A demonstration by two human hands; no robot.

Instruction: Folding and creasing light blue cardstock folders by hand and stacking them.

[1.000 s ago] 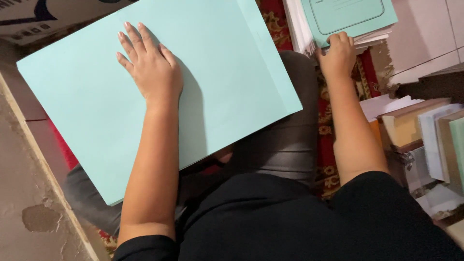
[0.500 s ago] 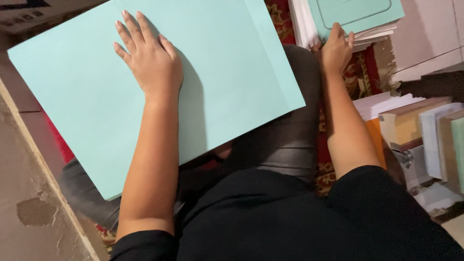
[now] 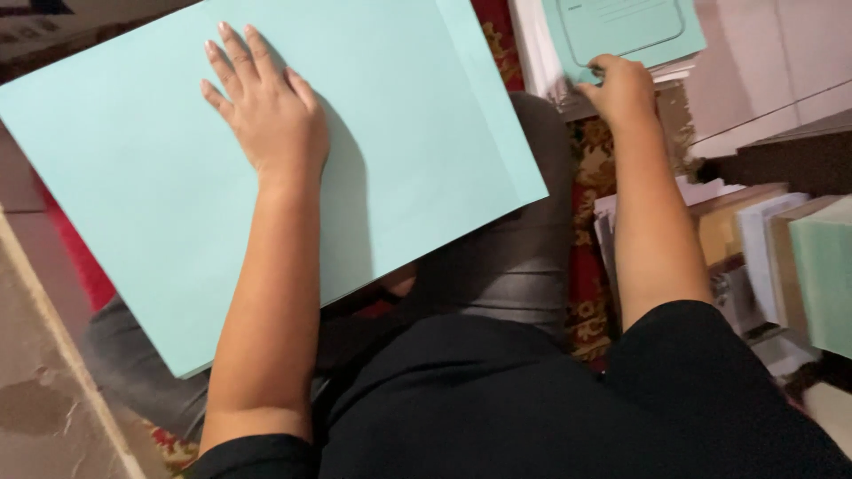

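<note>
A large pale turquoise card sheet (image 3: 142,177) lies across my lap. My left hand (image 3: 266,111) rests flat on it, fingers spread, holding nothing. My right hand (image 3: 621,89) reaches to the upper right, fingers curled at the lower edge of a small turquoise printed folder (image 3: 621,31). That folder lies on top of a stack of white papers (image 3: 532,49). Whether the fingers pinch the folder or only touch its edge is hard to tell.
My legs in grey trousers (image 3: 515,257) sit on a red patterned rug (image 3: 586,204). Stacks of paper and card in white, tan and green (image 3: 781,257) stand upright at the right. A bare concrete floor (image 3: 44,399) lies at the left.
The view has shifted slightly. My right hand has moved a little along the lower edge of the small folder. My left hand stays flat on the big sheet.
</note>
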